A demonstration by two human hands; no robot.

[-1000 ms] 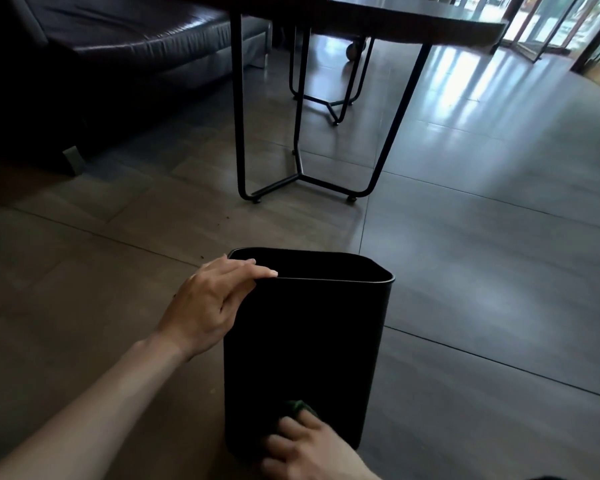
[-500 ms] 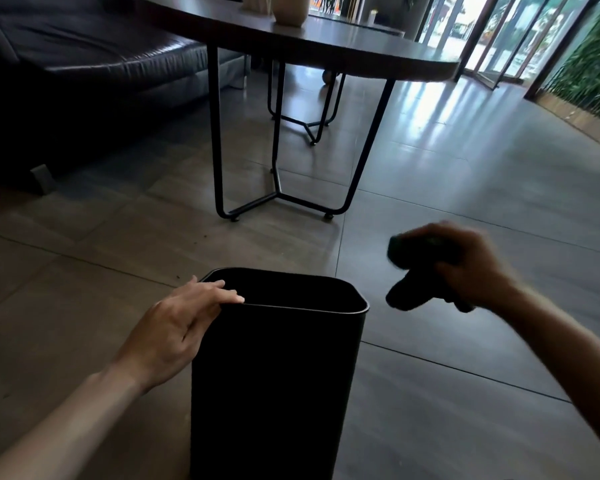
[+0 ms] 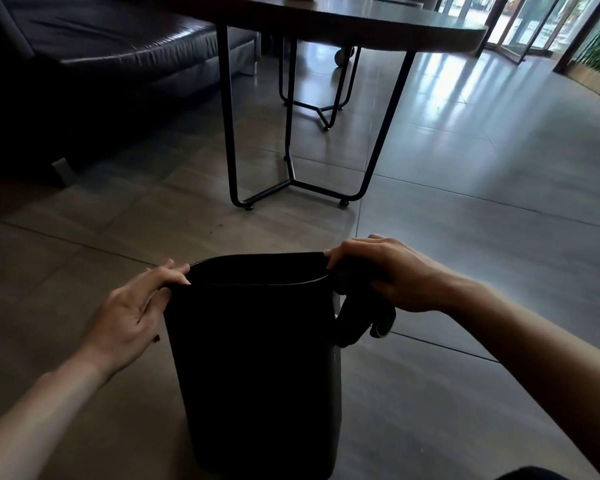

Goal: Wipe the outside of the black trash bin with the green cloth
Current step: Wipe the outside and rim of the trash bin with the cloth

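**Both hands at the bin's rim**

The black trash bin (image 3: 257, 358) is standing upright on the tiled floor (image 3: 465, 209), low in the middle of the scene at about 6 o'clock. The left hand (image 3: 129, 317) is gripping the rim at the bin's 9 o'clock side, fingers curled over the edge and thumb lying against the outer wall. The right hand (image 3: 388, 275) is closing around the green cloth (image 3: 354, 317) at the bin's 3 o'clock corner, fingertips resting on the rim; the bunched cloth is hanging down from the fist, just beside the bin's right wall, and whether it is touching that wall I cannot tell. Beyond the bin, toward 12 o'clock, a round table (image 3: 361, 26) on thin black metal legs is standing, with a dark sofa (image 3: 94, 57) off at 10 o'clock and glass doors (image 3: 520, 22) letting light in at 2 o'clock.
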